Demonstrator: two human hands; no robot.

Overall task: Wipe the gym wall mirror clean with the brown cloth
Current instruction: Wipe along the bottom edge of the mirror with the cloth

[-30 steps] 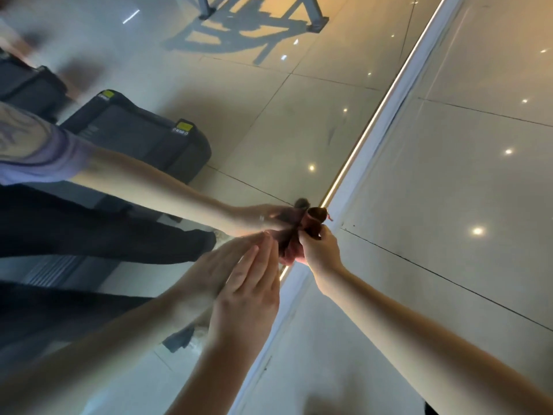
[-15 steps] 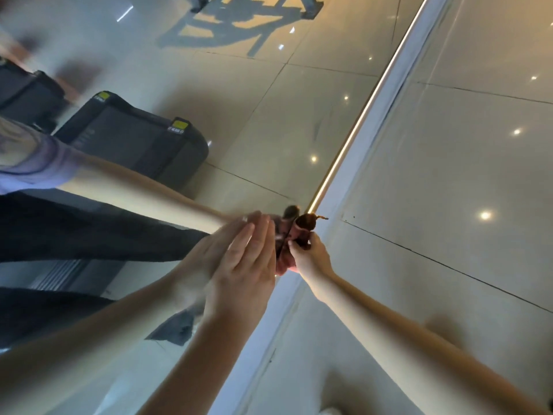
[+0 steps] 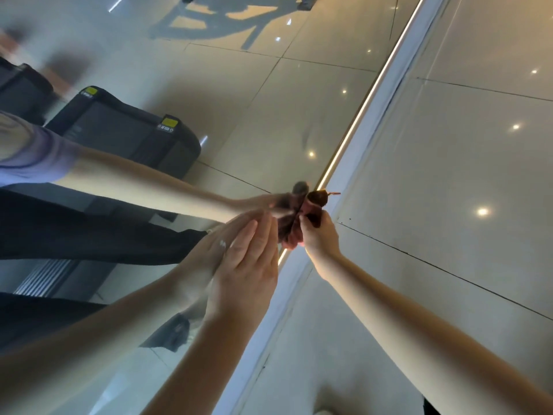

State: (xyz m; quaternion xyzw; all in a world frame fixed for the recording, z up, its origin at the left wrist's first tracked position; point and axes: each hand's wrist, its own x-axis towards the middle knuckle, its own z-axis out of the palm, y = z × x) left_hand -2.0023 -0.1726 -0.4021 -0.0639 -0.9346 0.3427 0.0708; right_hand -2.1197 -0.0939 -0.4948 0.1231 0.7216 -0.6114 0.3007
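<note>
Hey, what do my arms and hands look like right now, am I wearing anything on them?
Both forearms are bare, with no gloves, watch or bracelet showing on the left hand or the right hand. Reflected in the mirror, a short lavender sleeve covers the upper arm.

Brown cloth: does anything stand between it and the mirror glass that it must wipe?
Nothing visible does. The right hand grips the brown cloth, which seems to touch the mirror near its lit edge. Only the left hand, flat on the glass just beside the cloth, would block a stroke towards it.
</note>
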